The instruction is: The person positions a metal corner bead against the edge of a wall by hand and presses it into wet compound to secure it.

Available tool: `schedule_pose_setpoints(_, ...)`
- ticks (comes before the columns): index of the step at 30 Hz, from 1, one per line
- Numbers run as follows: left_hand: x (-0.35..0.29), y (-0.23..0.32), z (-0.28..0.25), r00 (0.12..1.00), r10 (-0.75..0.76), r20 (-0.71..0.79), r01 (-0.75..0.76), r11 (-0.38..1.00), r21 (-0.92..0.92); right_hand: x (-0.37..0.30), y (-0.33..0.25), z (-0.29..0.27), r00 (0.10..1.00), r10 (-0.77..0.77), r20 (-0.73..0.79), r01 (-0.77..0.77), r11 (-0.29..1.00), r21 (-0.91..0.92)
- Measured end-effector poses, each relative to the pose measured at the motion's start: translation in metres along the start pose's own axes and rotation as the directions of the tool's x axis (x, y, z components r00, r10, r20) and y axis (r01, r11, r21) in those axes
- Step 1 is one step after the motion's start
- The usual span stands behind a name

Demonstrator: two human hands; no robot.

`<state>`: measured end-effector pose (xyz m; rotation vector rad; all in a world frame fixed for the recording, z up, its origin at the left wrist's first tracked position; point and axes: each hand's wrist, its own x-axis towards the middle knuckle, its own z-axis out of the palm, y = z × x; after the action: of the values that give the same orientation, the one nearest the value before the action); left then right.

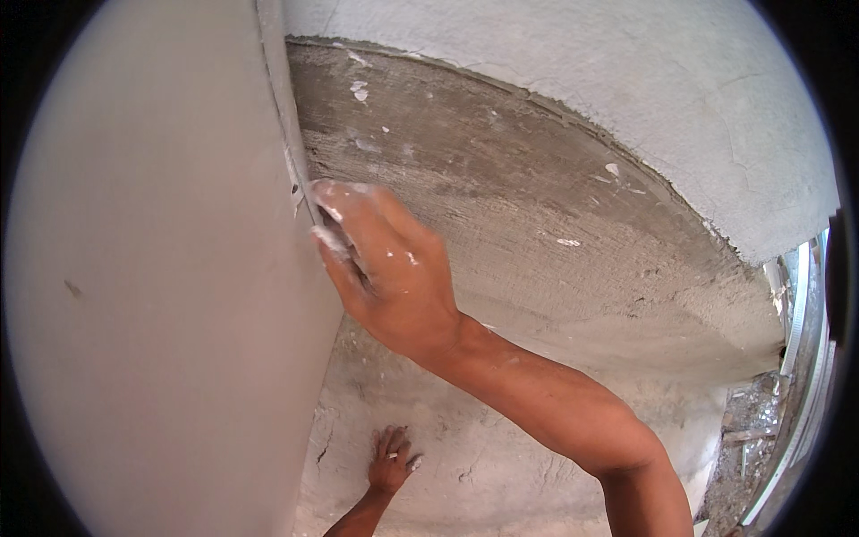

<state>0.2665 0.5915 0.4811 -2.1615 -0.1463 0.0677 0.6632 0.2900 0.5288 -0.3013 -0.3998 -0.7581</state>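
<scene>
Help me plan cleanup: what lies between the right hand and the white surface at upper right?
Beyond the right hand, the head view shows a rough brownish band with white flecks.

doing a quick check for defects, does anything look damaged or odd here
Yes. A crack breaks the pale lower plaster, left of the left hand. White splatters stand out against the rough grey-brown band, and a lone dark mark interrupts the otherwise smooth left panel.
</scene>
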Motion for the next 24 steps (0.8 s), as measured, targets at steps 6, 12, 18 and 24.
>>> schedule_pose_setpoints(6,0.001,0.001,-0.001,1.000,-0.005,-0.021,0.005,1.000,-0.015,-0.020,-0.006,-0.019,0.985,0.173,0.005,-0.173,0.984,0.038)
schedule_pose_setpoints(12,0.002,0.001,-0.005,1.000,-0.004,-0.018,0.004,1.000,0.000,-0.021,-0.026,-0.046,0.898,0.421,0.130,-0.437,0.815,0.380)
schedule_pose_setpoints(18,0.002,0.002,-0.004,1.000,0.000,0.008,0.000,1.000,-0.005,-0.019,-0.026,-0.042,0.888,0.400,0.226,-0.459,0.752,0.472)
schedule_pose_setpoints(24,0.002,0.001,-0.004,1.000,-0.006,-0.005,0.006,1.000,-0.014,-0.022,-0.024,-0.035,0.914,0.327,0.240,-0.405,0.774,0.487)
